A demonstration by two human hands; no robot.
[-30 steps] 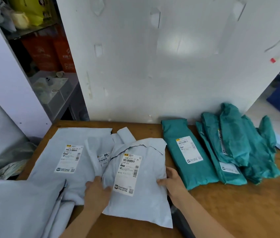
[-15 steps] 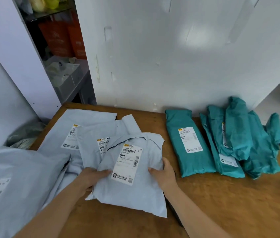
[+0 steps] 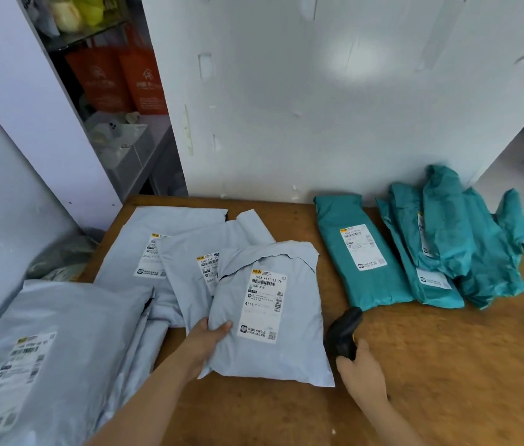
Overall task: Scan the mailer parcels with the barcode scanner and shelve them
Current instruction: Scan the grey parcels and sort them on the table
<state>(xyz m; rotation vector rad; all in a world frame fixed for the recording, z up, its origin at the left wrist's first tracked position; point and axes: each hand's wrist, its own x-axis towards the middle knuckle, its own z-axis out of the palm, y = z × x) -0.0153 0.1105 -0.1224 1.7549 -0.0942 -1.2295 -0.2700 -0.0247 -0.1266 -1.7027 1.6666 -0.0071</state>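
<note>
Head view: right hand (image 3: 362,371) has left the grey mailer (image 3: 270,317), fingers now wrapped round the barcode scanner (image 3: 344,333); left hand (image 3: 207,341) still grips mailer edge. Scan likely next.

A wooden table (image 3: 447,365) stands against a white wall (image 3: 318,107); orange bags (image 3: 119,82) sit behind at left.

Bare wooden table (image 3: 463,381) lies open front right. Grey mailers (image 3: 77,323) crowd the left, teal mailers (image 3: 447,239) the back right; the white panel (image 3: 318,107) seemingly closes off the rear.
</note>
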